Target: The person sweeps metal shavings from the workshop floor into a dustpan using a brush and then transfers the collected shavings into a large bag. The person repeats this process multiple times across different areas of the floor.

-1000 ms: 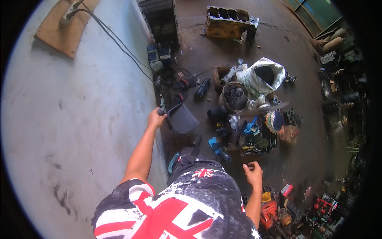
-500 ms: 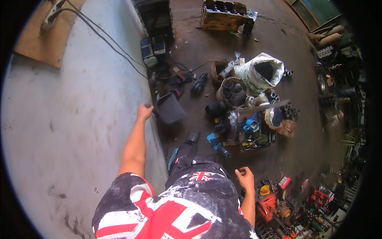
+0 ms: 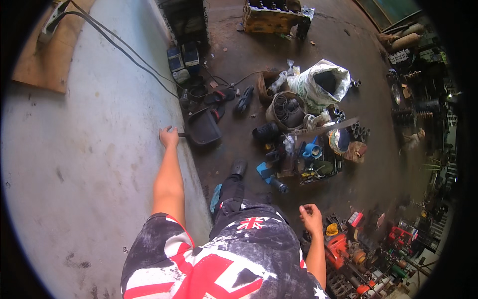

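My left hand [image 3: 169, 136] is beside the pale wall at the left, its fingers apart and loosely bent. Next to its thumb side ends the short handle of a black dustpan [image 3: 204, 128]; no part of the handle shows inside the fingers. The dustpan sits at the foot of the wall, partly over a black and red slipper [image 3: 217, 112]. Low at the right, my right hand [image 3: 311, 218] hangs with curled fingers, and nothing shows in them. It is above a cluster of tools and parts that includes an orange-red machine [image 3: 337, 249].
A white sack [image 3: 323, 82], a bucket [image 3: 287, 112] and a toolbox of tools [image 3: 321, 172] stand on the floor ahead. A blue-headed tool [image 3: 265, 172] lies near my foot. An engine block [image 3: 274, 21] is at the far end; metal parts [image 3: 423, 117] line the right side.
My left hand has moved left, off the dustpan's handle, which it gripped before. The dustpan has shifted slightly toward the wall. My right hand stays curled at my side.
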A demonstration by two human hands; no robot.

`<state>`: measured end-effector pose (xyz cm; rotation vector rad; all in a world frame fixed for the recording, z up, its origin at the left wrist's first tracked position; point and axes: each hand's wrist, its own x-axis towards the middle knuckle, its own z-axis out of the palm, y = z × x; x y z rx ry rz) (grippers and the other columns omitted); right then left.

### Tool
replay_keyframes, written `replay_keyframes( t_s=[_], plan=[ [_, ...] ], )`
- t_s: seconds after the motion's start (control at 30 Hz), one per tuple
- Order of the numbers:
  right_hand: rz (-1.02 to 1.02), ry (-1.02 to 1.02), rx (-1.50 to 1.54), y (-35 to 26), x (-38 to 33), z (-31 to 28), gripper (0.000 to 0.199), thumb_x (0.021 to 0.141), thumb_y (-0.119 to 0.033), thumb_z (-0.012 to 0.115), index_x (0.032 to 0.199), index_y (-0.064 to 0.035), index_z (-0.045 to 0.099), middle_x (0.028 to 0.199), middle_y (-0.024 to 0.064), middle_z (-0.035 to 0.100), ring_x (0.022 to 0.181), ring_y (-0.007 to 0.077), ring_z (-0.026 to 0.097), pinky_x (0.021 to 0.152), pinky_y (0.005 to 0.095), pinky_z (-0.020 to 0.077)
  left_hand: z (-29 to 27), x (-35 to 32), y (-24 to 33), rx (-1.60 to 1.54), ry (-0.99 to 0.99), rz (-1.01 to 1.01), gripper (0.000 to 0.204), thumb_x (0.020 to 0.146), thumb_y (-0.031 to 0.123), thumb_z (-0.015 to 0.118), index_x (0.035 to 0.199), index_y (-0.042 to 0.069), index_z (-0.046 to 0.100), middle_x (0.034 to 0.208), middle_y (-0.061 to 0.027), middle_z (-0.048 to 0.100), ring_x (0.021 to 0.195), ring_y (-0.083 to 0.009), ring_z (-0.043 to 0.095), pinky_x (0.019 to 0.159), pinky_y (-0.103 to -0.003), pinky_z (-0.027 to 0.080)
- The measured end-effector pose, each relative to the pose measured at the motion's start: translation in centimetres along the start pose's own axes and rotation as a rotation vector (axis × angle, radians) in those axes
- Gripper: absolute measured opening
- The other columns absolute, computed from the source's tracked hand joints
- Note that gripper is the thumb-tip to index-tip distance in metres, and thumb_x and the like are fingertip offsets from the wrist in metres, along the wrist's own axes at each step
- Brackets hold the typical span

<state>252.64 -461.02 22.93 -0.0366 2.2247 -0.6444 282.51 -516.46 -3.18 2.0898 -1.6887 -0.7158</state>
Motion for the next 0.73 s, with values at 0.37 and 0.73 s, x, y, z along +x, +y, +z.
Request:
replay_keyframes(
  t_s=[0.37, 0.73],
  plan=[
    [-0.153, -0.626, 1.627, -9.1, 2.1, -0.3, 0.099, 0.092, -0.078, 0.038, 0.139, 0.0085, 0.047, 0.144, 0.0261, 0.050, 0.135, 0.0396, 0.048, 0.112, 0.0507, 0.0408, -5.2, -19.4, 19.0, -0.475, -0.432, 0.424, 0.059, 0.098, 0.037, 0.063, 0.142, -0.001, 0.052, 0.155, -0.0208, 0.042, 0.144, -0.0334, 0.040, 0.117, -0.039, 0.031],
    [-0.360, -0.723, 1.581, -19.2, 2.5, 2.7, 0.112, 0.087, -0.088, 0.028, 0.151, 0.0033, 0.030, 0.156, 0.0213, 0.036, 0.142, 0.0365, 0.039, 0.117, 0.0478, 0.0317, -11.6, -37.9, 35.1, -0.945, -0.826, 1.488, 0.079, 0.092, 0.060, 0.053, 0.144, 0.001, 0.050, 0.153, -0.0234, 0.042, 0.148, -0.0406, 0.031, 0.122, -0.054, 0.015]
  ],
)
